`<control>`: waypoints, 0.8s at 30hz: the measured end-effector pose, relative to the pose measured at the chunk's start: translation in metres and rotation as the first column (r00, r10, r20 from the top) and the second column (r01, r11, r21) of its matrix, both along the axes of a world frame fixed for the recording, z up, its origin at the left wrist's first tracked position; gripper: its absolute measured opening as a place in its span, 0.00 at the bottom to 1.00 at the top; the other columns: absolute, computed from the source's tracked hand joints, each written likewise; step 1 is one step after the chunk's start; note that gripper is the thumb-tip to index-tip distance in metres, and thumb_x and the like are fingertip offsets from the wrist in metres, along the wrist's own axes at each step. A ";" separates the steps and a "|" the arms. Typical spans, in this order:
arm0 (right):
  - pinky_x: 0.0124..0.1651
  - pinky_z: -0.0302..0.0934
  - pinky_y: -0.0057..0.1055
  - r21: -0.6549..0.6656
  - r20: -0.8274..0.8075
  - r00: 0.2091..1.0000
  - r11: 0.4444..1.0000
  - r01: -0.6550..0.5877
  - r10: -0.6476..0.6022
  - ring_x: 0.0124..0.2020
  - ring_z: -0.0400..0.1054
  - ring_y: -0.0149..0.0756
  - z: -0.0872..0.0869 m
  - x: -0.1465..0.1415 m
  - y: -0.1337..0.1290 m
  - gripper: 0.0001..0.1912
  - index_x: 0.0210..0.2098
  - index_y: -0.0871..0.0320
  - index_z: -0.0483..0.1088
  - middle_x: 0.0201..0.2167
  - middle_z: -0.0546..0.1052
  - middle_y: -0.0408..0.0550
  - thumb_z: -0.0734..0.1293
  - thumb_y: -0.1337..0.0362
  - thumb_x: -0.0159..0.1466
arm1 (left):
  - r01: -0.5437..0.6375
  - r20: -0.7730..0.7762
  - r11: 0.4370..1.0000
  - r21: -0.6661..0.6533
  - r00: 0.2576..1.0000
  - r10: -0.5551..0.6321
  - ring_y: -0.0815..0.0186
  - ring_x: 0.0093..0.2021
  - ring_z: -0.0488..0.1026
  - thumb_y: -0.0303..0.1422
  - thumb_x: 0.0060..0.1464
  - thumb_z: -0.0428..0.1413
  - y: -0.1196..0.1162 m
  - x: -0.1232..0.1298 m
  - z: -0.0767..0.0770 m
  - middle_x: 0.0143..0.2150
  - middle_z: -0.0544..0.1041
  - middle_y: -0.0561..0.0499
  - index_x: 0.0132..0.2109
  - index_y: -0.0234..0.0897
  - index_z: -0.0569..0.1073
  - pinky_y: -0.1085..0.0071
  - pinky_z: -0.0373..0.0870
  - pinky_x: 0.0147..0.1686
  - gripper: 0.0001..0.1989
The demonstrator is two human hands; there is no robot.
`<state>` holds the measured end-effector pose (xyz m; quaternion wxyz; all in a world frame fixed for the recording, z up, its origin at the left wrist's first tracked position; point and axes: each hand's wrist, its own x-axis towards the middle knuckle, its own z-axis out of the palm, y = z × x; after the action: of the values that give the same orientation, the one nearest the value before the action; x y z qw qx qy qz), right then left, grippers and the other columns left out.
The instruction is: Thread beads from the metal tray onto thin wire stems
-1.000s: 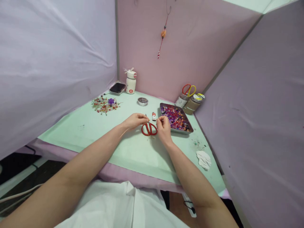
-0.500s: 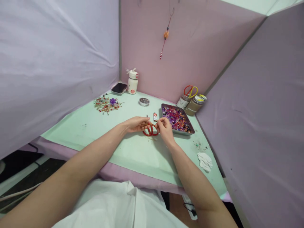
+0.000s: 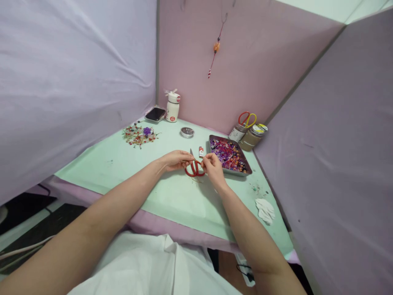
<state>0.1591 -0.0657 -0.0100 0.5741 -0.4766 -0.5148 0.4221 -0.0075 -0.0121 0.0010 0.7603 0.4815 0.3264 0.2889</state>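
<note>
My left hand (image 3: pixel 179 159) is closed in a pinch, its fingertips pointing right. Facing it, my right hand (image 3: pixel 212 164) is pinched too, a small gap away. A thin, short strand seems to run between the fingertips, too fine to make out. Just beneath the hands a pair of red-handled scissors (image 3: pixel 190 173) lies on the green table top (image 3: pixel 172 196), blades pointing away from me and partly covered by my left fingers. Beyond the gap between the hands lies a small white and red lighter (image 3: pixel 201 152). To the right, a metal tray (image 3: pixel 238 173) holds many purple, red and orange beads.
At the left is a pile of beaded pieces (image 3: pixel 139 137) with a purple bead ball (image 3: pixel 147 130). Behind stand a phone (image 3: pixel 155 114), white bottle (image 3: pixel 172 108), wire spool (image 3: pixel 187 132) and jars (image 3: pixel 253 137). A white cloth (image 3: pixel 265 210) lies right. A beaded string (image 3: pixel 216 47) hangs above.
Both hands stay pinched in nearly the same place. The fingertips have shifted slightly, and an orange strand visible at my right fingers before now shows less. The camera view has tilted a little.
</note>
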 end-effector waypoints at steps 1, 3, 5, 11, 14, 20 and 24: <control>0.21 0.45 0.24 -0.009 -0.009 1.000 1.000 -0.010 0.010 0.17 0.53 0.25 0.000 0.001 0.000 0.08 0.30 0.54 0.58 0.18 0.65 0.36 0.63 0.60 0.56 | 0.017 0.002 1.000 -0.014 1.000 -0.017 0.77 0.24 0.64 0.32 0.41 0.66 0.000 -0.001 0.000 0.24 0.70 0.52 0.30 0.28 0.75 0.77 0.57 0.25 0.12; 0.21 0.45 0.24 -0.022 -0.023 1.000 1.000 -0.013 0.012 0.17 0.52 0.25 0.000 0.002 0.000 0.09 0.30 0.54 0.58 0.18 0.66 0.36 0.64 0.60 0.56 | 0.042 0.006 0.999 -0.032 0.999 -0.042 0.77 0.24 0.64 0.32 0.41 0.66 0.000 -0.002 0.000 0.25 0.70 0.52 0.33 0.28 0.76 0.77 0.57 0.25 0.13; 0.20 0.44 0.24 -0.031 -0.025 1.000 0.999 -0.007 0.007 0.16 0.52 0.25 -0.001 0.002 0.001 0.09 0.30 0.54 0.58 0.18 0.66 0.36 0.64 0.60 0.56 | 0.054 0.006 0.998 -0.035 0.999 -0.054 0.77 0.24 0.63 0.32 0.42 0.65 0.000 -0.002 0.000 0.25 0.70 0.51 0.35 0.27 0.76 0.77 0.57 0.25 0.14; 0.20 0.44 0.24 -0.036 0.014 1.000 0.999 -0.003 0.004 0.16 0.51 0.25 -0.004 0.004 0.002 0.09 0.30 0.54 0.58 0.17 0.65 0.35 0.64 0.58 0.56 | 0.036 0.013 0.998 -0.056 0.999 -0.035 0.77 0.24 0.63 0.34 0.46 0.63 0.000 -0.001 0.001 0.25 0.70 0.51 0.32 0.26 0.76 0.77 0.57 0.24 0.11; 0.20 0.45 0.24 -0.042 0.020 1.000 0.999 -0.018 0.019 0.16 0.51 0.25 -0.005 0.004 0.003 0.10 0.30 0.54 0.58 0.17 0.65 0.35 0.64 0.57 0.56 | 0.037 -0.001 0.999 -0.004 0.999 -0.037 0.77 0.23 0.62 0.34 0.42 0.65 -0.001 -0.001 0.000 0.24 0.70 0.52 0.30 0.28 0.75 0.76 0.56 0.24 0.12; 0.25 0.53 0.26 0.089 0.197 0.974 0.991 0.095 -0.111 0.23 0.58 0.27 -0.008 0.004 0.002 0.12 0.35 0.54 0.62 0.30 0.68 0.42 0.65 0.56 0.56 | -0.069 -0.015 0.998 0.016 0.998 0.069 0.77 0.21 0.59 0.32 0.37 0.66 0.000 0.000 -0.001 0.21 0.67 0.55 0.28 0.30 0.74 0.76 0.53 0.22 0.12; 0.30 0.57 0.28 0.261 0.398 0.892 0.958 0.116 -0.216 0.26 0.58 0.28 -0.011 0.003 0.001 0.12 0.38 0.55 0.63 0.38 0.66 0.46 0.66 0.59 0.56 | -0.155 0.021 0.988 0.008 0.988 0.155 0.78 0.20 0.56 0.30 0.37 0.65 0.003 0.003 -0.003 0.20 0.63 0.57 0.26 0.31 0.72 0.76 0.51 0.21 0.10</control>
<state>0.1623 -0.0651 -0.0206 0.5345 -0.5293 -0.6292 0.1957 -0.0047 -0.0095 -0.0023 0.7365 0.4554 0.3536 0.3538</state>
